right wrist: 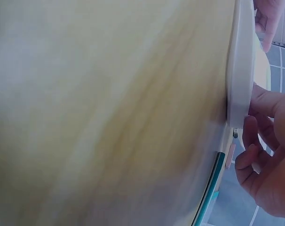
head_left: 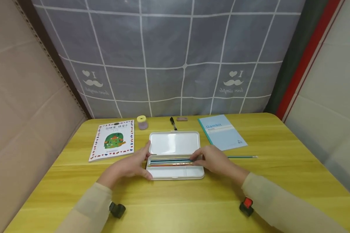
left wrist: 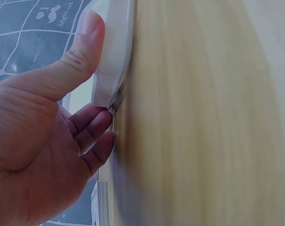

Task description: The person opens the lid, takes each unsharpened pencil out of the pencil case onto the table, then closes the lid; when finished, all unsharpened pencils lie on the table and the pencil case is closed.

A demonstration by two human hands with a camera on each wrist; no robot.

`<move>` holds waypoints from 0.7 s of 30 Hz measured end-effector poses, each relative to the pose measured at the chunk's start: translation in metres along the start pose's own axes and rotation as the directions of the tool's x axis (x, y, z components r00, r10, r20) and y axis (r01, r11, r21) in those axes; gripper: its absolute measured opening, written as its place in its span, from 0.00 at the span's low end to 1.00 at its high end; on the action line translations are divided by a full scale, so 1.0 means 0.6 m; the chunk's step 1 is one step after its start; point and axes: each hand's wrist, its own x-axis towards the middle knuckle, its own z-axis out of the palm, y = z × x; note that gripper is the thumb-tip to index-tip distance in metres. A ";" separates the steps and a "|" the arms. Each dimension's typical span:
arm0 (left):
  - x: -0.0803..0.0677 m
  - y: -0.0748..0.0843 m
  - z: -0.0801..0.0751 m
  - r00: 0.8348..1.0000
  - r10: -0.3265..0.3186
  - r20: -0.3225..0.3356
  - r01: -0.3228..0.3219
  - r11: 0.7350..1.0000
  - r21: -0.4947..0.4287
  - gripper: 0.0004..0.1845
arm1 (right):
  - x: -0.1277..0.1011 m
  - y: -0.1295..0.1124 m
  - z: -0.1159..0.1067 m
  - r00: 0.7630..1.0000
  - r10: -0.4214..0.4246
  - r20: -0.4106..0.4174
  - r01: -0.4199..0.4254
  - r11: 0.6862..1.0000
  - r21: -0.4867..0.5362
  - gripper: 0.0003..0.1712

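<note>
Pencils inside the case show only overhead.

White pencil case, yellow wood-grain table, grey grid curtain.

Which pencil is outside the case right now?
The teal pencil lying alone on the table, right of the right hand and below the blue notebook. The other pencils lie in the open case.

I count two hands, left and right, one open pencil case, two booklets, one loose pencil, one pen and one eraser.
</note>
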 end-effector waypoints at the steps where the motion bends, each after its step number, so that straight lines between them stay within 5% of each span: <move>1: 0.000 0.000 0.000 1.000 0.000 0.000 0.000 1.000 0.001 0.77 | 0.001 0.000 0.000 1.000 -0.002 -0.001 0.002 1.000 -0.013 0.08; 8: 0.002 0.003 -0.001 1.000 -0.008 0.000 0.008 1.000 0.004 0.78 | 0.004 0.001 0.006 1.000 -0.004 -0.025 0.002 0.998 -0.067 0.06; 21: 0.002 0.000 0.001 1.000 0.000 -0.005 0.000 1.000 0.004 0.78 | 0.002 0.006 0.011 0.997 -0.001 -0.079 0.007 0.997 0.072 0.03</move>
